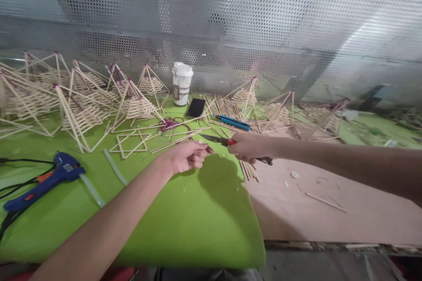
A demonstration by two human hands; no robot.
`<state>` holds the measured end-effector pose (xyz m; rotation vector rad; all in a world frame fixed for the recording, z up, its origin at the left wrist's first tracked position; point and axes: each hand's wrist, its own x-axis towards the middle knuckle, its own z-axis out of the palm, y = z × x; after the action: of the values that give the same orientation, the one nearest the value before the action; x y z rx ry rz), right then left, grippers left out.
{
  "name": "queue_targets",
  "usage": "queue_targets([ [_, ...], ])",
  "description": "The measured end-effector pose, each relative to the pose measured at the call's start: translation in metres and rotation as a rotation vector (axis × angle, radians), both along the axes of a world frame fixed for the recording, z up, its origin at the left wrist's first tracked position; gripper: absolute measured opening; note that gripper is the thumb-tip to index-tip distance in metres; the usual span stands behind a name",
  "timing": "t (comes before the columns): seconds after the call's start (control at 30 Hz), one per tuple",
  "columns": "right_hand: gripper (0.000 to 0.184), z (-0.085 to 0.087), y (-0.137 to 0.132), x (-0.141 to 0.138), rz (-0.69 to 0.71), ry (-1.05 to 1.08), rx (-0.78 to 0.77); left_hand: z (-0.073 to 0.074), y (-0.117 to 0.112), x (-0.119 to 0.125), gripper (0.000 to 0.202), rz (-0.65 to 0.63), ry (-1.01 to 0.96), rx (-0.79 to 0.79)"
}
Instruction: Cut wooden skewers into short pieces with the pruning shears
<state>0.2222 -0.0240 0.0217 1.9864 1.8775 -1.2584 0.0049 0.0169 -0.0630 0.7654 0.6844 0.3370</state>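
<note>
My right hand (pixel 248 145) is wrapped round a knife (pixel 213 138) with a dark blade and some red by the grip. Its blade points left, and the dark handle end sticks out behind my palm. Close to the blade, my left hand (pixel 185 159) is closed in a pinch over the green table (pixel 198 224). A tiny pale bit shows at its fingertips, too small to name. Thin wooden sticks (pixel 248 171) lie below my right hand. Beyond my left hand are a flat stick frame (pixel 133 142) and tangled purple string (pixel 169 124).
A blue glue gun (pixel 46 182) with cables lies left, by clear glue sticks (pixel 92 191). Several stick pyramids (pixel 79 109) line the back. A white cup (pixel 182 84), a phone (pixel 195 108) and a blue cutter (pixel 233 122) sit mid-table. Brown board (pixel 316 224) spans the right.
</note>
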Motion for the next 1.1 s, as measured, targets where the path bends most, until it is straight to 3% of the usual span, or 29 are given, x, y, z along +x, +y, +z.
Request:
queue_targets([
  [0.1,0.021,0.002,0.007,0.005,0.050,0.000,0.005,0.002,0.000,-0.001,0.037,-0.004,0.006,0.015],
  [0.27,0.022,-0.008,0.017,0.019,0.227,-0.232,0.200,0.001,0.002,-0.002,0.036,0.014,-0.020,0.067],
  [0.57,0.022,-0.028,0.021,0.028,0.264,-0.436,0.462,0.006,0.003,0.004,0.035,0.272,-0.158,0.215],
  [0.7,0.023,-0.043,0.023,0.026,0.284,-0.488,0.560,0.010,0.003,0.005,0.035,0.316,-0.196,0.233],
  [0.9,0.031,-0.054,0.025,0.020,0.293,-0.514,0.608,0.012,0.001,0.006,0.037,0.295,-0.240,0.243],
  [1.1,0.040,-0.048,0.035,0.022,0.412,-0.486,0.590,0.011,0.002,0.006,0.034,0.290,-0.310,0.189],
])
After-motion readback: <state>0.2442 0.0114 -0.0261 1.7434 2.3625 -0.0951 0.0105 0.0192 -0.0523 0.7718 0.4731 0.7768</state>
